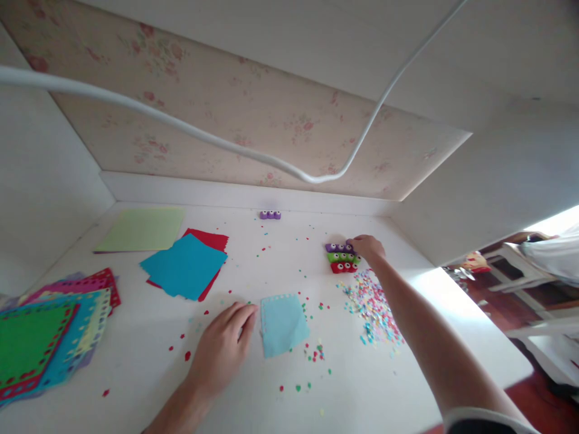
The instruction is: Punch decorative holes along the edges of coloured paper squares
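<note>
My right hand (370, 248) has its fingers closed on the right end of a purple paper punch (337, 248) with white eye-like buttons. In front of that punch lie a green punch (342, 258) and a red punch (344, 267), close together in a stack of rows. My left hand (230, 339) rests on the table with fingers curled and pressed together, its tips just beside the left edge of a light blue paper sheet (284, 325). That sheet has holes along its top and left edges. Whether anything is between the left fingertips is hidden.
A second purple punch (270, 215) stands by the wall. Paper confetti (371, 307) lies heaped at right, with loose bits scattered elsewhere. Blue paper (185, 265), pale green paper (140, 230) and a punched-paper stack (34, 343) lie left. A white cable (217, 141) hangs in front.
</note>
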A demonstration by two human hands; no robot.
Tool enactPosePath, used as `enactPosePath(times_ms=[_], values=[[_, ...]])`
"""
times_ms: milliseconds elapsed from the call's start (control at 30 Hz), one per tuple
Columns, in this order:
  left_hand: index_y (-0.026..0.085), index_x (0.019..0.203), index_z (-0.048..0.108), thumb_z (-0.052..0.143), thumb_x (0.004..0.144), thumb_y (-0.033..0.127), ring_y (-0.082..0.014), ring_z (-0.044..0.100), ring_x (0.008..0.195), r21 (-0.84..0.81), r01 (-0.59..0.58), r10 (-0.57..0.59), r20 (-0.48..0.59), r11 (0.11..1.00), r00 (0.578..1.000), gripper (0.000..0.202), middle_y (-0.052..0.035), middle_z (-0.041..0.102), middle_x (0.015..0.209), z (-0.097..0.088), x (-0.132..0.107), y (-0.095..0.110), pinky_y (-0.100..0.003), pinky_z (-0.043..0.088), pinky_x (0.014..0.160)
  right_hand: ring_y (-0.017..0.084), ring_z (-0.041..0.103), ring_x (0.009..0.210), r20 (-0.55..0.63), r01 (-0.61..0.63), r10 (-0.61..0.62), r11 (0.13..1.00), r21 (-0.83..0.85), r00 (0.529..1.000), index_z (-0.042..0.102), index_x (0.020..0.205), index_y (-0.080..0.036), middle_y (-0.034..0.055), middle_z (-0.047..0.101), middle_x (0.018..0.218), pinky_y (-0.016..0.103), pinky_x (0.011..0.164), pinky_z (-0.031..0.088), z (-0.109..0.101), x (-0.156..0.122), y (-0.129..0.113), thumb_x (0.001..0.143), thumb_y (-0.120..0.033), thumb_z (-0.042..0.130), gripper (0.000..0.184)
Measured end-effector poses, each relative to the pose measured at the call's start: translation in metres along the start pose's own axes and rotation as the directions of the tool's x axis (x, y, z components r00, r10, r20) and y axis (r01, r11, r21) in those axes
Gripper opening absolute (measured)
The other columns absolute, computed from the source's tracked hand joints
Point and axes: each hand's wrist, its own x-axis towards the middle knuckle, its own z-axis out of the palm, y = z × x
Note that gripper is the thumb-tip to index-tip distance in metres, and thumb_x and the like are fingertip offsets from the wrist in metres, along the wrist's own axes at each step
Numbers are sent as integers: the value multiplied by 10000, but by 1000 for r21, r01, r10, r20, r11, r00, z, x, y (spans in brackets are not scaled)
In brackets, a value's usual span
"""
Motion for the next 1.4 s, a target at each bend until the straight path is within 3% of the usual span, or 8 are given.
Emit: enactPosePath(times_ms=[200,433,667,967,1067,1167,1233,1400], values=[[207,1010,632,457,973,238,-183,682,859,39,100,-97,-79,994,992,182,-48,706,947,-9,4,-11,-309,547,776,293,642,1096,7,154,-155,987,41,988,642,1245,-191,121,692,1197,396,915,491,-3,-5,-42,904,-383,461,431],[219,990,632,436,968,201,-174,679,814,56,120,-120,5,991,993,198,-31,703,924,-6,2,-6,-307,548,750,213,579,1202,98,529,-549,830,176,830,541,1362,-246,74,571,1379,291,1034,414,39,-34,-158,896,-353,564,479],[215,994,641,454,949,158,-178,676,790,93,124,-128,33,988,991,201,-32,704,922,-7,3,-8,-304,541,726,314,482,1308,123,537,-567,817,211,814,398,1462,-167,172,441,1487,407,1062,383,59,-35,-216,891,-262,554,600],[220,999,640,468,942,154,-183,672,788,100,115,-117,13,988,993,193,-35,698,925,-6,4,-8,-317,536,740,234,635,1099,82,536,-588,779,325,805,557,1236,-239,92,687,1191,369,938,461,37,-79,-205,913,-246,536,324],[222,1047,620,469,935,151,-203,669,895,62,120,-118,-39,991,992,201,-48,682,973,-9,5,-8,-333,542,798,181,670,1035,98,597,-690,681,424,717,475,1312,-280,24,722,1126,318,912,491,32,-129,-189,890,-281,604,441],[218,1102,586,475,892,97,-227,645,984,32,134,-132,-68,990,989,266,-66,651,1045,-9,5,-6,-373,537,857,180,661,1058,64,698,-860,453,554,507,483,1321,-290,14,720,1121,339,962,476,29,-182,-166,865,-269,636,481],[215,1122,567,464,846,43,-235,627,1036,16,130,-129,-70,991,989,341,-77,630,1095,-6,3,-4,-387,531,887,205,628,1127,48,735,-891,401,547,451,476,1357,-304,33,695,1183,386,998,461,27,-207,-148,874,-264,620,505],[210,1313,479,504,829,52,-273,536,1227,66,48,-47,-22,997,999,509,-112,549,1335,6,-2,1,-453,469,1013,292,378,1396,43,704,-802,547,454,595,334,1498,-290,109,426,1511,520,1112,364,30,-224,-96,864,-447,644,723]])
